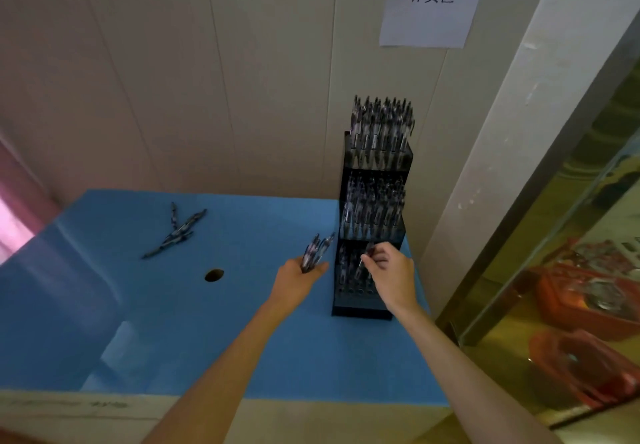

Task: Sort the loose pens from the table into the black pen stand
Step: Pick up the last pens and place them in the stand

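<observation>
My right hand (pixel 389 270) pinches one pen (pixel 364 260), its long axis steeply tilted, over the black pen stand (pixel 367 299); my left hand (pixel 299 279) clasps a pen bundle (pixel 316 249) pointing up-right.

The right hand (pixel 389 267) covers part of the black pen stand's (pixel 369 299) lowest tier, hiding which hole its pen (pixel 366 257) meets. The upper tiers' pens blur together, uncountable. The table (pixel 207 339) is cut off at left.
</observation>
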Demonstrator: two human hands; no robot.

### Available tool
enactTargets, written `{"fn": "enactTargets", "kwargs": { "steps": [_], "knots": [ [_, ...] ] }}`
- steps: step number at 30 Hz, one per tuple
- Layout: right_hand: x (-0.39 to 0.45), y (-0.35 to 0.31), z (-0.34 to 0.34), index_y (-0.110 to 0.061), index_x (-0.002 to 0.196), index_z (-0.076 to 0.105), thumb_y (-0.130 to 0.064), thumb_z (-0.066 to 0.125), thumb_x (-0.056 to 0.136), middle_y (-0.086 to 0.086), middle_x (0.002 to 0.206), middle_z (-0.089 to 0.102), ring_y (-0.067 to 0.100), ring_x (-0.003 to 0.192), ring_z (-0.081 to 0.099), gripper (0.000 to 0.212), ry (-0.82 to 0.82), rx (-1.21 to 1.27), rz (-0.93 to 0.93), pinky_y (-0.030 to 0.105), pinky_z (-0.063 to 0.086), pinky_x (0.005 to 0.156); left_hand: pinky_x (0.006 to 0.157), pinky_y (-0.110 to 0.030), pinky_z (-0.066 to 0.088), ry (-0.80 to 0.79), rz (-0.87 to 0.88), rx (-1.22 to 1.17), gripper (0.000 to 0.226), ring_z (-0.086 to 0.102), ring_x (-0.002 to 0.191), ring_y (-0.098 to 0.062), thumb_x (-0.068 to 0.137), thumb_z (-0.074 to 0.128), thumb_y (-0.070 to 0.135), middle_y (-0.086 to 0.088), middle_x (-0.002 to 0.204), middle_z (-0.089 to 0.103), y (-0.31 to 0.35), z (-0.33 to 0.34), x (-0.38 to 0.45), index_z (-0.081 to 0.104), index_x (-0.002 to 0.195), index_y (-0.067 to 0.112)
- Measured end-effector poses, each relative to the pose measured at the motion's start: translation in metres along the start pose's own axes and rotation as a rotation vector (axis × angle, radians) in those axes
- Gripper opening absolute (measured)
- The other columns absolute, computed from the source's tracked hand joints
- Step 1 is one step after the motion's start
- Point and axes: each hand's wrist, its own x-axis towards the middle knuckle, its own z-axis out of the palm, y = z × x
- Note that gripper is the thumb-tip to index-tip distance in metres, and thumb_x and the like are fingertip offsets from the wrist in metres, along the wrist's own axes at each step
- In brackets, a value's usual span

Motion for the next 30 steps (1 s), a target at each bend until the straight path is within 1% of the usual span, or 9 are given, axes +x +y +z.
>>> {"fn": "enactTargets", "kwargs": {
  "steps": [6, 11, 14, 16, 19, 23, 25, 28, 30],
  "knots": [
    [0.001, 0.004, 0.013, -0.012, 0.088, 0.067, -0.017, 0.077, 0.087, -0.003, 0.075, 0.069, 0.005, 0.071, 0.068, 0.011, -0.031, -0.051, -0.002, 0.026, 0.060, 0.072, 0.050, -0.029, 0.026, 0.003, 0.007, -0.003, 0.036, 0.028, 0.046, -0.011, 0.091, 0.070, 0.033, 0.006, 0.052, 0.030, -0.003, -0.007, 0.005, 0.042, 0.076, 0.015],
    [0.006, 0.000, 0.018, -0.010, 0.085, 0.067, -0.018, 0.076, 0.089, -0.005, 0.071, 0.068, 0.005, 0.068, 0.066, 0.012, -0.037, -0.124, -0.007, 0.023, 0.057, 0.068, 0.051, -0.029, 0.025, 0.023, 0.016, -0.009, 0.045, 0.028, 0.045, -0.009, 0.091, 0.070, 0.028, 0.009, 0.051, 0.030, -0.001, -0.008, 0.003, 0.033, 0.069, 0.017],
    [0.011, 0.001, 0.020, -0.007, 0.082, 0.067, -0.019, 0.075, 0.088, 0.000, 0.069, 0.069, 0.010, 0.066, 0.066, 0.016, -0.104, -0.210, -0.010, 0.026, 0.057, 0.065, 0.052, -0.030, 0.025, 0.038, 0.033, -0.044, 0.047, 0.027, 0.047, -0.011, 0.092, 0.070, 0.026, 0.007, 0.052, 0.029, 0.001, -0.006, 0.001, 0.030, 0.067, 0.018],
    [0.011, 0.005, 0.023, -0.005, 0.079, 0.068, -0.020, 0.076, 0.088, 0.006, 0.070, 0.070, 0.015, 0.066, 0.067, 0.019, -0.160, -0.261, -0.005, 0.028, 0.057, 0.064, 0.052, -0.031, 0.024, 0.055, 0.048, -0.075, 0.048, 0.026, 0.048, -0.012, 0.093, 0.069, 0.024, 0.006, 0.053, 0.028, 0.003, -0.004, 0.000, 0.029, 0.067, 0.018],
    [0.009, 0.009, 0.027, -0.005, 0.077, 0.070, -0.023, 0.076, 0.088, 0.005, 0.069, 0.069, 0.013, 0.064, 0.066, 0.022, -0.155, -0.297, 0.017, 0.028, 0.056, 0.064, 0.051, -0.032, 0.025, 0.071, 0.070, -0.112, 0.048, 0.026, 0.048, -0.012, 0.093, 0.068, 0.023, 0.006, 0.052, 0.029, 0.008, -0.001, -0.002, 0.030, 0.066, 0.018],
    [0.009, 0.008, 0.029, -0.007, 0.066, 0.067, -0.022, 0.075, 0.088, 0.001, 0.059, 0.063, 0.006, 0.054, 0.057, 0.028, -0.165, -0.286, 0.048, 0.017, 0.043, 0.051, 0.051, -0.031, 0.024, 0.057, 0.093, -0.106, 0.047, 0.027, 0.048, -0.011, 0.093, 0.068, 0.024, 0.007, 0.051, 0.029, 0.012, 0.002, -0.003, 0.030, 0.066, 0.018],
    [0.010, 0.008, 0.029, -0.009, 0.063, 0.065, -0.021, 0.076, 0.087, 0.000, 0.056, 0.062, 0.007, 0.052, 0.058, 0.029, -0.172, -0.268, 0.073, 0.014, 0.039, 0.047, 0.051, -0.031, 0.025, 0.057, 0.092, -0.113, 0.046, 0.027, 0.048, -0.011, 0.093, 0.069, 0.023, 0.008, 0.051, 0.029, 0.011, 0.003, -0.004, 0.031, 0.066, 0.018],
    [0.013, 0.010, 0.029, -0.002, 0.066, 0.068, -0.020, 0.075, 0.087, 0.007, 0.060, 0.066, 0.014, 0.055, 0.063, 0.028, -0.185, -0.259, 0.096, 0.019, 0.045, 0.047, 0.051, -0.029, 0.025, 0.061, 0.085, -0.103, 0.047, 0.027, 0.047, -0.009, 0.092, 0.069, 0.022, 0.009, 0.051, 0.029, 0.011, 0.005, -0.005, 0.030, 0.065, 0.019],
    [0.013, 0.012, 0.029, 0.000, 0.065, 0.066, -0.019, 0.074, 0.086, 0.009, 0.059, 0.065, 0.015, 0.051, 0.059, 0.029, -0.178, -0.273, 0.097, 0.022, 0.043, 0.046, 0.051, -0.029, 0.025, 0.057, 0.085, -0.099, 0.046, 0.027, 0.047, -0.009, 0.092, 0.068, 0.023, 0.009, 0.051, 0.029, 0.011, 0.005, -0.007, 0.031, 0.067, 0.018]
  ]
}}
